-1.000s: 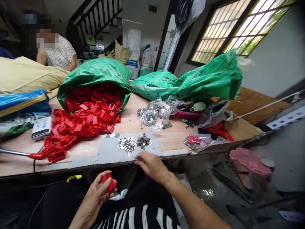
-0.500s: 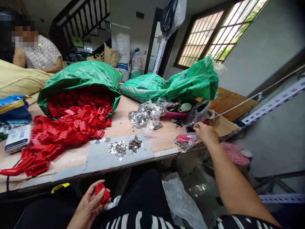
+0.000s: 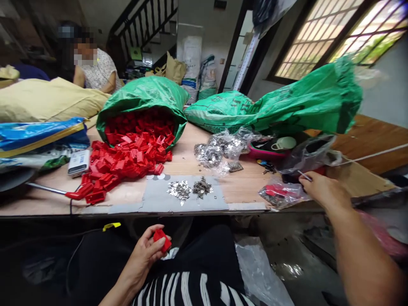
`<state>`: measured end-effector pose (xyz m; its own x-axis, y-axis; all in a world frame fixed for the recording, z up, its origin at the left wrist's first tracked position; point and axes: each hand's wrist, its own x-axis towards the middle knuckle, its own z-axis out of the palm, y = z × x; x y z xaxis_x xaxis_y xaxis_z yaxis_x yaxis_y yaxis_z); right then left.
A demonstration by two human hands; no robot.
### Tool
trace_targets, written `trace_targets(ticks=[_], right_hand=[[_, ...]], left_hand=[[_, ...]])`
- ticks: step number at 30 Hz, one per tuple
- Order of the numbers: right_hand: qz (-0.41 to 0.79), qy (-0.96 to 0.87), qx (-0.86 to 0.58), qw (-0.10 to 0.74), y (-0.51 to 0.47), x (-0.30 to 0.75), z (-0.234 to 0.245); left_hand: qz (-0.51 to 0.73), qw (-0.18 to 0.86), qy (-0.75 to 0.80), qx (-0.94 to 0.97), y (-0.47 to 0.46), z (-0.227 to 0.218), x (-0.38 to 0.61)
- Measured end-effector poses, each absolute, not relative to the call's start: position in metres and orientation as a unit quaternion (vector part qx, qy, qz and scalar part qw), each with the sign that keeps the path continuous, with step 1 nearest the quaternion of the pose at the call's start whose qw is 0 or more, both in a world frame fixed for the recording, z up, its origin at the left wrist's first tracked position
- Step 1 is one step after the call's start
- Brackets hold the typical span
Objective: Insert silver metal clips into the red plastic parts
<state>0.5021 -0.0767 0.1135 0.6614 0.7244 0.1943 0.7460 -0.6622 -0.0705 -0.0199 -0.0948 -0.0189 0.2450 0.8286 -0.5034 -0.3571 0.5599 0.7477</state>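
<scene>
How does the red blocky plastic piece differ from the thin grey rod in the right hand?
The red blocky plastic piece is stout, the thin grey rod slender. In view, the piece sits below the table's front edge, the rod farther right and higher. Both are held in fingers.

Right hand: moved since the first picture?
Yes, the right hand went rightward, from near the darker metal pile to beside the clear bag with red inside.
</scene>
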Motion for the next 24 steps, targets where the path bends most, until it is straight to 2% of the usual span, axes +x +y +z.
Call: trace_targets(ticks=[3,6,8,10,13,24], right_hand=[[-0.090,-0.443,-0.873,0.183,-0.071,0.467,0.108],[-0.009,-0.568,-0.772,0.287,-0.061,0.411,0.088],[0.078,-0.631,-0.706,0.311,-0.055,0.367,0.068],[0.152,-0.686,-0.652,0.286,-0.049,0.324,0.049],[0.182,-0.734,-0.608,0.243,-0.043,0.274,0.026],[0.130,-0.782,-0.570,0.214,-0.013,0.210,0.008]], left_hand=[[0.401,0.760,0.443,0.256,-0.094,-0.017,-0.017],[0.416,0.761,0.423,0.261,-0.094,-0.018,-0.015],[0.424,0.757,0.415,0.274,-0.093,-0.020,-0.013],[0.437,0.743,0.413,0.294,-0.092,-0.021,-0.013],[0.462,0.713,0.415,0.325,-0.092,-0.022,-0.013],[0.503,0.638,0.426,0.399,-0.086,-0.013,-0.014]])
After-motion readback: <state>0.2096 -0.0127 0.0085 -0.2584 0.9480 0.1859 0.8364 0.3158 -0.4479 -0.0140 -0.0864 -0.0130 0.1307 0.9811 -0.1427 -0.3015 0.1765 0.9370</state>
